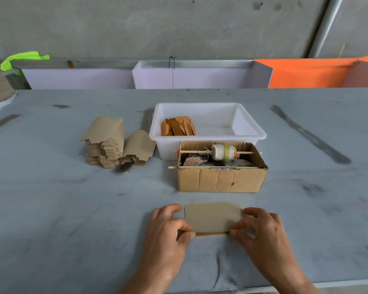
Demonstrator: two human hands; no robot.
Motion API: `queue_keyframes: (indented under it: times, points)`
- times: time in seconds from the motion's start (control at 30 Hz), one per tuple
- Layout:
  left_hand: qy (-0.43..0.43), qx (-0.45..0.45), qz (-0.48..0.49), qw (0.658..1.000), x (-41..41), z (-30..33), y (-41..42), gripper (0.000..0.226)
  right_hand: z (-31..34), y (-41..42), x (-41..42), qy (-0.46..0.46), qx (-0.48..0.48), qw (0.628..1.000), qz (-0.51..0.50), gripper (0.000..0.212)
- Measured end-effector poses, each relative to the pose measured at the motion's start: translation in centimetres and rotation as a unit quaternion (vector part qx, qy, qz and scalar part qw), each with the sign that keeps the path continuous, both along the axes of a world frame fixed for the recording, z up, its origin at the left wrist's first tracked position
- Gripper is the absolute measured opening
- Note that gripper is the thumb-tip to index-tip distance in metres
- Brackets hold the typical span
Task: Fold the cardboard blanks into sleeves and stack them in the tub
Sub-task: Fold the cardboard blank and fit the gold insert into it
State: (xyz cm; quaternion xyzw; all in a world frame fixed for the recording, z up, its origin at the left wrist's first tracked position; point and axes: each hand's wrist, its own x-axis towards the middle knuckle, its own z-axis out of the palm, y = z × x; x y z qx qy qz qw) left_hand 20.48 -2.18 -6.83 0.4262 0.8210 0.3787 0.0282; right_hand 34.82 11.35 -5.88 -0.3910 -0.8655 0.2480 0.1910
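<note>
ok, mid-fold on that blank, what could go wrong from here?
1. Left hand and right hand pinch only the near corners of the tan cardboard blank; the crease may run crooked.
2. The open brown cardboard box sits in front of the white plastic tub, so reaching over could snag its skewers.
3. The leaning stack of unfolded blanks might topple.

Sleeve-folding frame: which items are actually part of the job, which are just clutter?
Job: blank pinched by left hand and right hand; stack of blanks; white tub; folded sleeves in it.

Clutter: cardboard box with spool; green cloth; orange panel.
</note>
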Motion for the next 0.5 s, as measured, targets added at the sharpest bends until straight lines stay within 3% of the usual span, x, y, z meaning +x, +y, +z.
queue_keyframes:
  times: [0.1,0.2,0.27,0.4,0.5]
  points:
    - [0.029,-0.025,0.015,0.999,-0.2,-0.2,-0.1,0.008,0.3,0.3,-0.1,0.000,-0.017,1.000,-0.003,0.006]
    - [0.030,-0.057,0.046,0.997,-0.3,-0.2,0.2,0.013,0.5,0.4,-0.2,0.008,-0.022,1.000,-0.009,0.034]
    - [0.023,-0.078,0.072,0.994,-0.4,-0.1,0.3,0.017,0.7,0.5,-0.3,0.009,-0.023,0.999,-0.022,0.038]
    - [0.025,-0.101,0.111,0.988,-0.3,0.3,0.5,0.020,0.6,1.0,-0.3,-0.010,-0.029,0.999,-0.040,0.024]
    - [0.088,-0.070,0.077,0.991,0.0,1.0,0.6,0.018,0.6,1.2,-0.6,-0.042,-0.020,0.998,-0.042,0.004]
